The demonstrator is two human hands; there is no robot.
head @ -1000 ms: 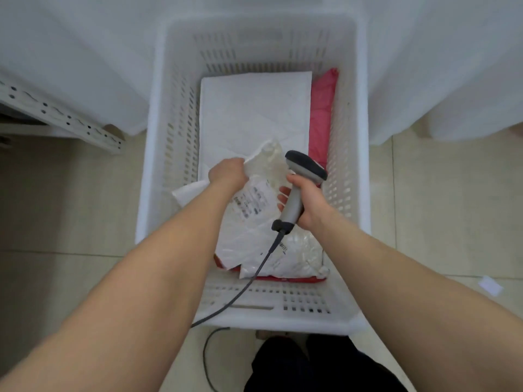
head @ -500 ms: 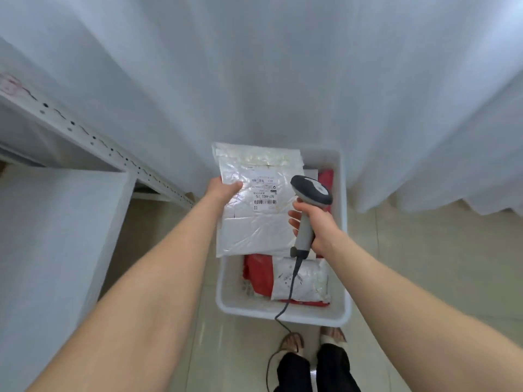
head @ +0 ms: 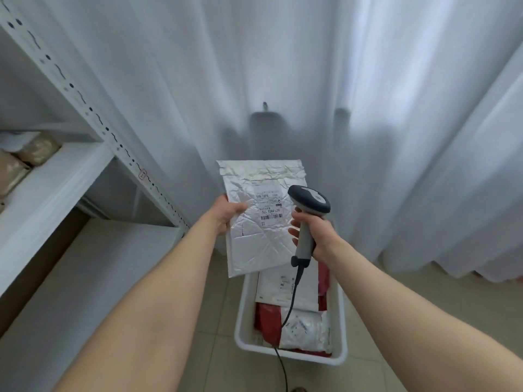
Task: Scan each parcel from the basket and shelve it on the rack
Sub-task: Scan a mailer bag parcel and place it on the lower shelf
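A crinkled white padded parcel with a printed barcode label is held upright above the basket; my left hand pinches its left edge. In my right hand is a grey handheld scanner, gripped by the handle, its dark head beside the label's right side. The scanner's black cable hangs down across the basket. Below stands the white plastic basket on the floor, holding a white flat parcel, a red parcel and a white bubble parcel.
A white metal rack rises at the left, with a perforated upright and brownish parcels on one shelf. A lower shelf board lies beneath. White curtains hang behind the basket. The floor is beige tile.
I have lifted the white padded parcel out of the basket and raised it upright. My view rose from the basket toward the curtain and rack. The scanner stayed next to the label.
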